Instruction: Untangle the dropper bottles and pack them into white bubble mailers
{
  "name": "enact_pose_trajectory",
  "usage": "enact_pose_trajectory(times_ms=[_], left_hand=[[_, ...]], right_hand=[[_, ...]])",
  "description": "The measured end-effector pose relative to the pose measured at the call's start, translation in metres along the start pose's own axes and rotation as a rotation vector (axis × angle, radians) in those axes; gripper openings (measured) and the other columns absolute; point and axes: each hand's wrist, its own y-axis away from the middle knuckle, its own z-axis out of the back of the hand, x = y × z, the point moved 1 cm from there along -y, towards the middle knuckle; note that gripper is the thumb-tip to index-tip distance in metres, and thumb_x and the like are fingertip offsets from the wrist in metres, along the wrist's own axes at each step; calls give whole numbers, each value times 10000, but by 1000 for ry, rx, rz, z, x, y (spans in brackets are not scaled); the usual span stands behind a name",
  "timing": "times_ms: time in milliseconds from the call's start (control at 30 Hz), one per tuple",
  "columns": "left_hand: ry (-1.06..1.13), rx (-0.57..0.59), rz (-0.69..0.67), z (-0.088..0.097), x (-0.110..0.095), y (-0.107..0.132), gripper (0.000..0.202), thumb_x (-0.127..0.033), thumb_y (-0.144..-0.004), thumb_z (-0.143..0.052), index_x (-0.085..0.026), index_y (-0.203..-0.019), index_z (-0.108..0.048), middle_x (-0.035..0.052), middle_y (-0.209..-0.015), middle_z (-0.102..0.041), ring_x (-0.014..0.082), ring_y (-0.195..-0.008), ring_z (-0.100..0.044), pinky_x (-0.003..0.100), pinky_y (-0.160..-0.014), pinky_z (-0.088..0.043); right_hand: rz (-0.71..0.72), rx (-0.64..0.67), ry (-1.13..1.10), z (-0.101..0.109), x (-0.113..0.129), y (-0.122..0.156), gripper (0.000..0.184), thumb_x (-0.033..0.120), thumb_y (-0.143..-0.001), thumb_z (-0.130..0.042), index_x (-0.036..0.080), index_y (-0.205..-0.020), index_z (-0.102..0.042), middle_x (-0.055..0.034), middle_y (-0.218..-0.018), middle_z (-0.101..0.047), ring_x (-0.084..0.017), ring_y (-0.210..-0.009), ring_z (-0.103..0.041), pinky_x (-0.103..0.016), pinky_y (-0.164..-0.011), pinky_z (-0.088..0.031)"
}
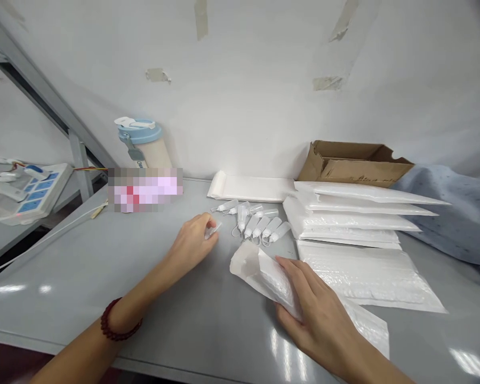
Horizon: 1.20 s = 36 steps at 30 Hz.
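Right hand nearest, gripping a white bubble mailer whose open mouth points up-left toward the left hand; its long axis runs diagonally across the grey worktop. Left hand pinches one small dropper bottle, just left of that mouth. Beyond lie more dropper bottles, stacked mailers, a cardboard box, a blue-lidded tumbler against the white wall

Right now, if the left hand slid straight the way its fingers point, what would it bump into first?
Probably the row of small clear plastic dropper bottles lying on the grey table; the left hand already pinches one. Depth is uncertain.
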Motion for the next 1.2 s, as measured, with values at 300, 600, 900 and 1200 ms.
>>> enact_pose_trajectory(times_ms=[300,600,900,1200], left_hand=[[727,51,85,25,-22,13,220,-376,-774,-628,-177,-865,-604,-6,-646,-628,148,-604,-630,296,-656,-527],[751,372,38,11,-26,19,279,-355,-699,-725,-189,-870,-580,35,-862,-707,154,-714,-628,271,-635,-508],[552,417,-141,16,-28,21,247,-334,-825,-579,-232,-1015,-700,19,-848,-709,155,-731,-608,261,-657,-498],[555,311,-232,0,-26,21,230,-228,-836,-568,-241,-1014,-714,27,-1036,-700,180,-906,-646,271,-776,-523]], right_hand=[[-44,12,6,1,1,-2,546,160,-780,-472,171,-1299,-301,-132,-1109,-543,-255,-935,-577,-412,-725,-543],[-74,22,-10,1,1,-2,550,157,-776,-477,184,-1295,-300,-124,-1106,-538,-250,-941,-571,-402,-724,-540],[-54,39,-35,-1,1,-2,555,138,-777,-477,174,-1299,-293,-127,-1117,-529,-250,-952,-557,-411,-739,-533],[-54,31,-43,-1,1,-1,548,139,-786,-476,177,-1301,-295,-122,-1112,-526,-247,-948,-552,-406,-738,-529]])
